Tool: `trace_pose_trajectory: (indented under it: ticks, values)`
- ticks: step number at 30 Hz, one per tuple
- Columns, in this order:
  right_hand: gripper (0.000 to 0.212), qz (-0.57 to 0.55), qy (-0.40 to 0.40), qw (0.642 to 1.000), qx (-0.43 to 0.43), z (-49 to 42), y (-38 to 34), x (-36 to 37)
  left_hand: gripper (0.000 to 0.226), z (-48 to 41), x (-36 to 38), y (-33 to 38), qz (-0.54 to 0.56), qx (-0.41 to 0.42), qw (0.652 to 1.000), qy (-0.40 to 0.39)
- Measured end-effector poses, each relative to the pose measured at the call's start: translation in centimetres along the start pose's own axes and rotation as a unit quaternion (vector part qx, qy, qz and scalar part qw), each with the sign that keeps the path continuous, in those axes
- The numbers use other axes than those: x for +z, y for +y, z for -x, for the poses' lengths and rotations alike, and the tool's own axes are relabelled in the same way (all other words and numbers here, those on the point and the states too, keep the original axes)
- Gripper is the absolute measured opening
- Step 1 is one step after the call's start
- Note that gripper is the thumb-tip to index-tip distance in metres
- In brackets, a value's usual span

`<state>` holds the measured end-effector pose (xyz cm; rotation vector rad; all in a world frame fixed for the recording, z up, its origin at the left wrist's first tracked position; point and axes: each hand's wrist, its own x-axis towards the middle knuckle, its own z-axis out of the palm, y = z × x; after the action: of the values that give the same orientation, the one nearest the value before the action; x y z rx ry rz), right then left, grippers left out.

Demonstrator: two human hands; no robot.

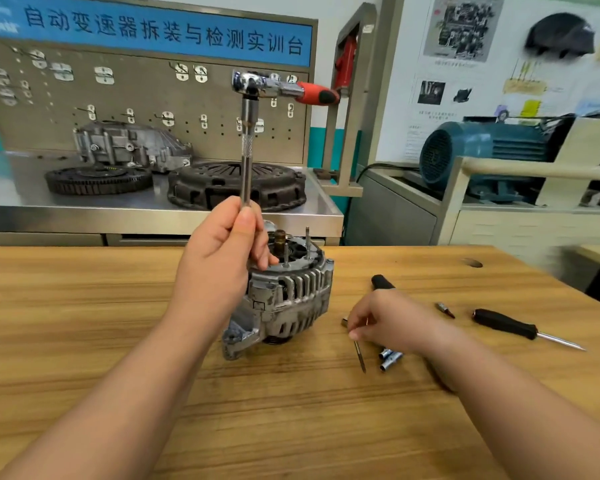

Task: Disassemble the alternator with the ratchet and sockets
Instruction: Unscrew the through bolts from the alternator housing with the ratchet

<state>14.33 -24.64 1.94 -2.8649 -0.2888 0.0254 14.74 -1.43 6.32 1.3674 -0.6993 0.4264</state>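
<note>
Fingers of left hand [219, 261] curl round chrome extension bar [246, 161] of orange-handled ratchet [274, 87]; grey ribbed alternator [291, 296] stands just beneath them. Fingers of right hand [388, 323] pinch slim bolt [360, 355] on wooden worktop [118, 306]. Risk: top-heavy ratchet tips; unheld alternator topples.

Up front, a light-brown wooden tabletop [101, 306] runs wide across the view. Behind it stands a stainless-steel bench [66, 206], carrying a dark toothed flywheel [97, 180], a round dark clutch cover [236, 185] and a grey cast gearbox housing [129, 147]. Above that sits a grey pegboard with metal hooks [136, 98], topped by a blue banner with white characters [167, 32]. Off right, a teal electric motor [482, 150] sits below printed posters [463, 29] on a white wall.
</note>
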Motion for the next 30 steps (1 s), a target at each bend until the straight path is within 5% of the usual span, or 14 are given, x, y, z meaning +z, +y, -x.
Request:
trace_pose_trajectory:
  ticks: [11,20,30]
  values:
    - [0.015,0.031,-0.021,0.999,-0.024,-0.3,1.5,2.2,0.024,0.4,-0.3,0.2,-0.020,0.007,1.000,0.006]
    - [0.042,-0.269,0.147,0.951,-0.035,-1.3,-1.0,-1.3,0.023,0.2,-0.5,0.5,-0.024,0.025,0.999,0.021]
    - [0.027,-0.247,0.217,0.943,-0.042,-1.1,-2.6,-0.1,0.028,0.3,-0.3,0.3,-0.036,0.039,0.999,-0.008]
